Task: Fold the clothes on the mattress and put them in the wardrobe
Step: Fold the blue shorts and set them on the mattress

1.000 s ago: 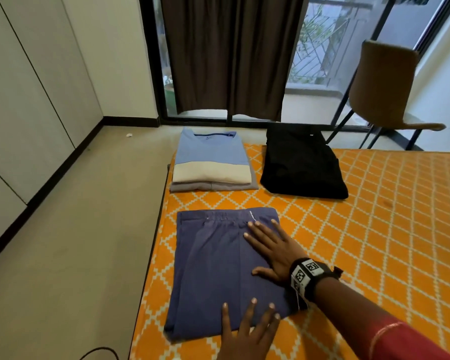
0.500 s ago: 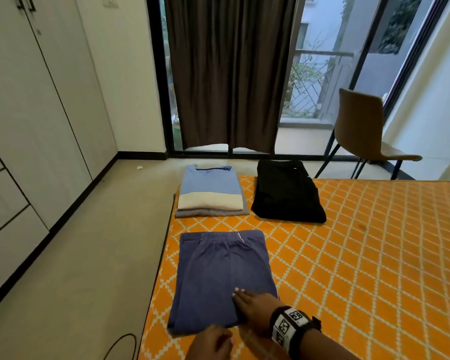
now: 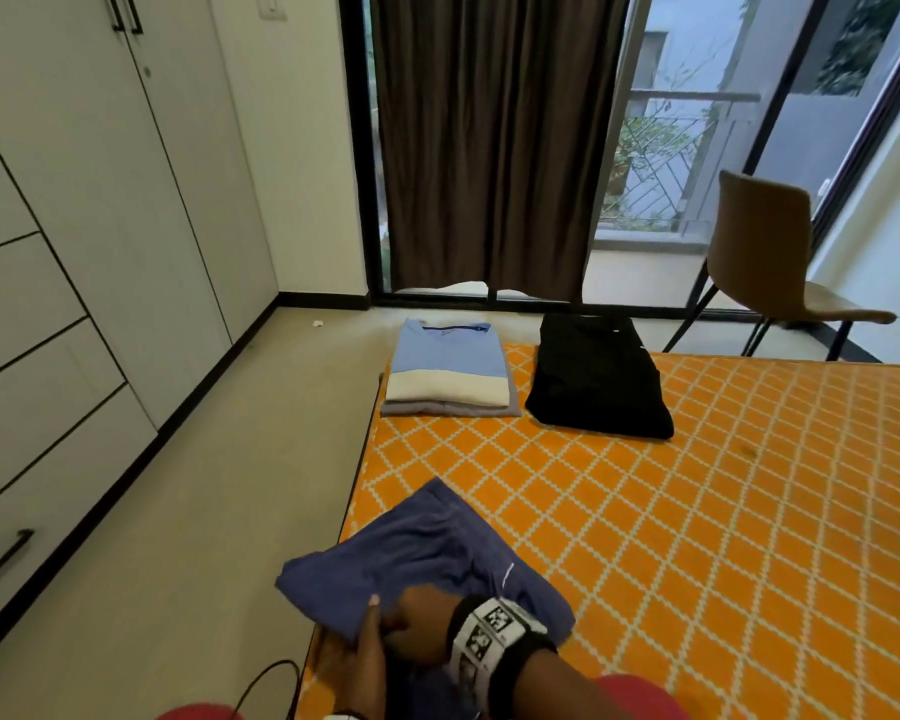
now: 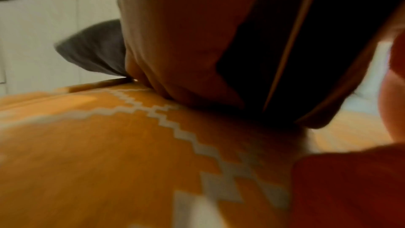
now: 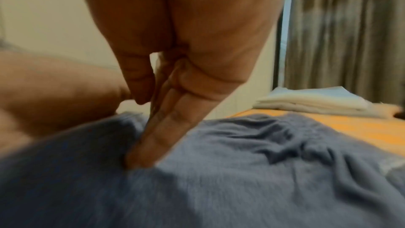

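Your left hand [image 3: 365, 652] and right hand [image 3: 419, 634] both grip the folded blue shorts [image 3: 437, 563], lifting them at the mattress's [image 3: 749, 511] near-left corner. Next, I judge, you carry them left to the wardrobe [image 3: 100, 226], keeping the folds together.
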`<action>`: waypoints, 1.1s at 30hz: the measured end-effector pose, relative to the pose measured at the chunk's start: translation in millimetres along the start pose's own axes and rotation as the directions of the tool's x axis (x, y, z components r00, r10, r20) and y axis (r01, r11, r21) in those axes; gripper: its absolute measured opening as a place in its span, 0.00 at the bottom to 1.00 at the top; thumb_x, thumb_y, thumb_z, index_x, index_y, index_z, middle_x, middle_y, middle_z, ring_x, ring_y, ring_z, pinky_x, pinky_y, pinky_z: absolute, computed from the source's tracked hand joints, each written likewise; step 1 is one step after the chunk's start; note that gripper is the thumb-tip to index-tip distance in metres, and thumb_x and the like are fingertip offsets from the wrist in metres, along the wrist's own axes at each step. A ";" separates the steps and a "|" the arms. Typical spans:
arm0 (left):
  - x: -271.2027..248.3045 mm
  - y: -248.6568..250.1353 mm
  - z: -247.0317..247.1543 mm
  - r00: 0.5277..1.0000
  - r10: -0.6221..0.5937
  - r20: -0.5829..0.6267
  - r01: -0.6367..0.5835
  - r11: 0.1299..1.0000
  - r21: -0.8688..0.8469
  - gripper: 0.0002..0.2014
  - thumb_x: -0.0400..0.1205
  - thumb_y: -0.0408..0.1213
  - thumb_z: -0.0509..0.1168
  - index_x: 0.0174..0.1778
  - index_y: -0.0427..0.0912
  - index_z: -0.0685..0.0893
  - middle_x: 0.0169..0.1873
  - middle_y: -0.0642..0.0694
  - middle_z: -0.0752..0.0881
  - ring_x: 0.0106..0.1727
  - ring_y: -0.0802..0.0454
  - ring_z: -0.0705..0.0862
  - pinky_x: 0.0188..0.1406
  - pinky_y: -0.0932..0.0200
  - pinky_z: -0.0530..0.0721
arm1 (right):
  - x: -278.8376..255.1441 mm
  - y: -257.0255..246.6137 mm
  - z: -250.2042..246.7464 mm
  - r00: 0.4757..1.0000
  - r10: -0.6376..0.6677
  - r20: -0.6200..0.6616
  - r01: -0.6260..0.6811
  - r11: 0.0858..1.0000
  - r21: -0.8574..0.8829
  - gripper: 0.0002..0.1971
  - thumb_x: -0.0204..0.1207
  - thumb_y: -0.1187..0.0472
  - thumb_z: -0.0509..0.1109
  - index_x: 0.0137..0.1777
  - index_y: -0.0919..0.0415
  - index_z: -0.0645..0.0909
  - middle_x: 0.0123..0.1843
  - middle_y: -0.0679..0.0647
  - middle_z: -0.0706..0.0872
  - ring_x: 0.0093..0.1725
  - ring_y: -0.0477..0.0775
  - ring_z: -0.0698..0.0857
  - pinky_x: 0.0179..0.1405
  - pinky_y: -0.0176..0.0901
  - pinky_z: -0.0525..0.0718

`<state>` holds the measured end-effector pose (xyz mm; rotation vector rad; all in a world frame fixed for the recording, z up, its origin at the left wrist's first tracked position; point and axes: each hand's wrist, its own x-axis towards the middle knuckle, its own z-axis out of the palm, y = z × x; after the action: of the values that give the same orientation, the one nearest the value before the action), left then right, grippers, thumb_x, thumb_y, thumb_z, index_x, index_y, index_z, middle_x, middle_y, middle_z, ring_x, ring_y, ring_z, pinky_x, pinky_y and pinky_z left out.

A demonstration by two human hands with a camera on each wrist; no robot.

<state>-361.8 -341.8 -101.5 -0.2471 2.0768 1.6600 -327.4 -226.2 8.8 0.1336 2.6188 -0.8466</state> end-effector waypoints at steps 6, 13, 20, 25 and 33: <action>9.5 12.2 -5.8 0.999 0.044 0.029 -0.041 0.996 -0.083 0.29 0.70 0.23 0.77 0.67 0.31 0.79 0.64 0.38 0.82 0.63 0.38 0.81 0.55 0.46 0.78 | 3.5 77.6 -30.5 0.802 0.475 -0.363 -0.496 0.867 0.039 0.27 0.81 0.48 0.65 0.76 0.59 0.69 0.74 0.60 0.73 0.69 0.64 0.75 0.64 0.55 0.78; 7.4 -0.9 -10.6 0.991 0.097 0.089 -0.094 0.995 -0.035 0.18 0.75 0.23 0.70 0.60 0.37 0.81 0.54 0.39 0.85 0.60 0.40 0.81 0.60 0.42 0.78 | 11.0 129.2 -15.8 0.744 0.645 -0.177 -0.609 0.762 0.218 0.35 0.70 0.35 0.72 0.69 0.57 0.68 0.62 0.58 0.77 0.58 0.61 0.79 0.54 0.53 0.82; 10.6 14.6 -13.4 0.958 0.224 0.181 -0.209 0.973 -0.095 0.24 0.68 0.29 0.73 0.59 0.50 0.80 0.57 0.46 0.84 0.55 0.49 0.83 0.57 0.49 0.84 | 9.4 130.3 -36.6 0.842 0.537 -0.055 -0.490 0.803 0.339 0.28 0.71 0.43 0.77 0.63 0.58 0.72 0.54 0.54 0.81 0.47 0.55 0.80 0.49 0.49 0.81; 5.9 33.9 -10.0 0.898 0.279 0.340 -0.305 0.952 0.024 0.27 0.73 0.27 0.77 0.62 0.50 0.73 0.61 0.45 0.80 0.62 0.49 0.77 0.67 0.53 0.74 | 0.8 121.5 -47.4 0.940 0.328 -0.099 -0.263 0.876 0.404 0.48 0.67 0.53 0.75 0.80 0.33 0.48 0.64 0.62 0.82 0.53 0.69 0.87 0.52 0.63 0.87; 23.4 129.1 45.7 0.679 0.559 0.475 -0.616 0.786 -0.044 0.28 0.73 0.26 0.72 0.70 0.45 0.78 0.62 0.45 0.85 0.67 0.44 0.82 0.59 0.61 0.84 | -33.9 147.4 -93.1 0.887 0.111 -0.449 0.042 0.947 0.318 0.34 0.74 0.69 0.68 0.67 0.27 0.75 0.74 0.49 0.74 0.74 0.53 0.74 0.70 0.41 0.74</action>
<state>-425.1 -262.1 -7.0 0.8892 1.9533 1.6840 -296.7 -51.3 11.1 0.5317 2.8670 -1.3683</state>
